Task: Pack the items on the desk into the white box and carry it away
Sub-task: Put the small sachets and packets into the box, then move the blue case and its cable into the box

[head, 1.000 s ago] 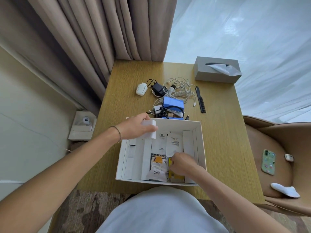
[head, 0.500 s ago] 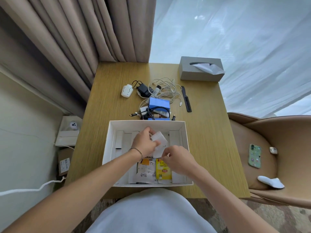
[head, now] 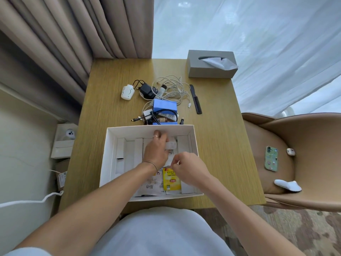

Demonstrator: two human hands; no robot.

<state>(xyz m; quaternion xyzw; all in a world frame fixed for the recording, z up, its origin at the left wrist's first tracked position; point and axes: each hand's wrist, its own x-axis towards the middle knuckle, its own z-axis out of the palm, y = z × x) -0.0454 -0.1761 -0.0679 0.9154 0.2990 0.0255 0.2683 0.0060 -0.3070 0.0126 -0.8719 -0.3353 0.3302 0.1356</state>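
The white box [head: 195,143] sits open on the wooden desk [head: 114,100] at its near edge, and everything else is placed here relative to that box. Both hands are inside it. The left hand [head: 156,150] reaches toward the box's far wall, fingers curled round a small white packet [head: 171,145]. The right hand [head: 188,167] is just beside it, toward the box's right wall, fingertips pinched on the edge of a white sachet [head: 170,159] lying in the box. Nearer the box's front wall lie a yellow tea bag packet [head: 171,182] and a white printed packet [head: 149,187]. White cardboard dividers [head: 127,150] stand along the box's left side. Just beyond the far wall, on the desk, lies a blue block [head: 164,106] tangled with black cables, and farther out a white cable bundle [head: 173,89], a black adapter [head: 146,90], a small white device [head: 127,92] and a black comb [head: 196,98]. A grey tissue box [head: 208,69] stands well beyond the box, at the desk's far right corner.
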